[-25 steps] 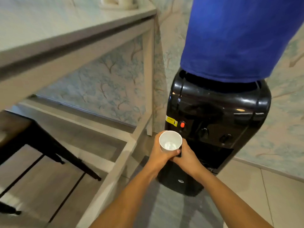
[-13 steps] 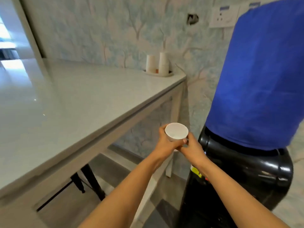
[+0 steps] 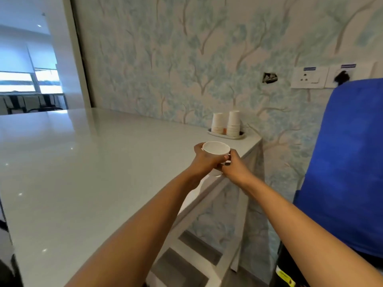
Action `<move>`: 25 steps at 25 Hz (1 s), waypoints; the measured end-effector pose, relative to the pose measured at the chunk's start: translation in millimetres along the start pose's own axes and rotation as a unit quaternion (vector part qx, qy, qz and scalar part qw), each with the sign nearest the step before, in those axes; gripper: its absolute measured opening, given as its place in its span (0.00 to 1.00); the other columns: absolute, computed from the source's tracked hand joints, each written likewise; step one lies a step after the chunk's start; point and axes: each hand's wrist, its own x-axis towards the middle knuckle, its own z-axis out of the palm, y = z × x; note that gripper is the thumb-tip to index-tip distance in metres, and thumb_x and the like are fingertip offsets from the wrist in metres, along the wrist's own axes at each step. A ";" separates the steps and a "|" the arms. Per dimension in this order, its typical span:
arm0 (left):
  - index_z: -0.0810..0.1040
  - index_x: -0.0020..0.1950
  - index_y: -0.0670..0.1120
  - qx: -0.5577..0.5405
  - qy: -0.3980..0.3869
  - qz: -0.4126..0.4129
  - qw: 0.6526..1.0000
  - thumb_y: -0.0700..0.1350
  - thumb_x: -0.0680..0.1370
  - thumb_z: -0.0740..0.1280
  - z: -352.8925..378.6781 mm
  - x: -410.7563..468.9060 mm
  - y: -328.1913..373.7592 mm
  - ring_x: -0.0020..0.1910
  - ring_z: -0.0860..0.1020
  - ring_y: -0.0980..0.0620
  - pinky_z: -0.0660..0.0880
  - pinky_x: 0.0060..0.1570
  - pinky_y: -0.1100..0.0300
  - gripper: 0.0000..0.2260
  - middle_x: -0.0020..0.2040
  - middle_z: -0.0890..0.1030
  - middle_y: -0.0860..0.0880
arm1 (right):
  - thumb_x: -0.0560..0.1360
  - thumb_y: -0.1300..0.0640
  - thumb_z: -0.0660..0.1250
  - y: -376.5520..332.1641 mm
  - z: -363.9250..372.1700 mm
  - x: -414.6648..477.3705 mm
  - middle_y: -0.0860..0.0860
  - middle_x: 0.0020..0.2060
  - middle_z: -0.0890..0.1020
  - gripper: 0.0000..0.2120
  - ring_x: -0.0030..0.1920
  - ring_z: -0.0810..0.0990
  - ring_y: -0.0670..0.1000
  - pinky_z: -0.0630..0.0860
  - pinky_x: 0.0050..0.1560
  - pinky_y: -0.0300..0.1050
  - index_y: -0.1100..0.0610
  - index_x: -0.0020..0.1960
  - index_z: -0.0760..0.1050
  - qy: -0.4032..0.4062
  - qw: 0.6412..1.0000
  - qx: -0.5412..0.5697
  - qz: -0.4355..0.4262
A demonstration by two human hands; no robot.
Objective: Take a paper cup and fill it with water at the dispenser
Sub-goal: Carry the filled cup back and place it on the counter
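Cup stacks [image 3: 227, 123] on table [image 3: 83, 162]

1. Pale glossy tabletop [image 3: 83, 172]: broad bare surface left of both hands, open for passage.
2. Far right corner: two stacks of white paper cups [image 3: 227, 123] on a shallow oval tray [image 3: 226, 135], close to the wall.
3. Right side: large blue-covered water bottle [image 3: 348, 162] blocks reach.

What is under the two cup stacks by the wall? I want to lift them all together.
Both cup stacks stand on a shallow white tray on the table. Its middle is covered.
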 end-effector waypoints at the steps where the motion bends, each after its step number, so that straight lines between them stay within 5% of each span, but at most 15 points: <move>1: 0.55 0.66 0.47 0.007 0.003 -0.006 1.000 0.43 0.70 0.73 -13.6 5.1 1.7 0.52 0.73 0.53 0.74 0.42 0.70 0.33 0.57 0.71 0.47 | 0.72 0.56 0.70 -5.2 9.2 7.7 0.54 0.63 0.74 0.29 0.60 0.74 0.55 0.75 0.60 0.55 0.55 0.68 0.61 -0.002 1.000 0.001 0.007; 5: 0.56 0.70 0.43 0.018 0.038 -0.021 0.999 0.43 0.70 0.73 -62.4 26.5 -4.8 0.61 0.71 0.46 0.73 0.57 0.56 0.35 0.65 0.69 0.42 | 0.72 0.56 0.70 -18.6 46.1 34.9 0.55 0.64 0.74 0.29 0.56 0.74 0.52 0.72 0.51 0.45 0.54 0.68 0.61 -0.025 1.000 0.012 0.010; 18: 0.62 0.69 0.43 0.028 0.107 -0.044 0.993 0.46 0.70 0.73 -125.9 53.0 -56.3 0.62 0.72 0.45 0.73 0.62 0.50 0.32 0.65 0.72 0.42 | 0.73 0.56 0.69 -5.7 114.6 76.0 0.56 0.65 0.73 0.31 0.56 0.73 0.52 0.72 0.51 0.44 0.55 0.71 0.58 -0.097 0.995 0.021 0.027; 23: 0.62 0.69 0.46 0.027 0.116 -0.040 0.992 0.49 0.69 0.74 -133.8 55.4 -62.0 0.58 0.71 0.49 0.71 0.52 0.58 0.33 0.66 0.71 0.45 | 0.74 0.61 0.67 -3.7 123.3 74.4 0.45 0.48 0.74 0.28 0.42 0.74 0.43 0.72 0.25 0.26 0.55 0.70 0.59 -0.114 0.987 0.103 0.044; 25: 0.61 0.69 0.47 0.029 0.118 -0.042 0.992 0.50 0.69 0.74 -133.2 55.9 -64.1 0.57 0.70 0.50 0.70 0.51 0.59 0.34 0.67 0.70 0.45 | 0.74 0.61 0.67 -1.7 123.4 73.9 0.46 0.48 0.72 0.28 0.41 0.72 0.40 0.70 0.23 0.25 0.55 0.70 0.58 -0.118 0.986 0.108 0.045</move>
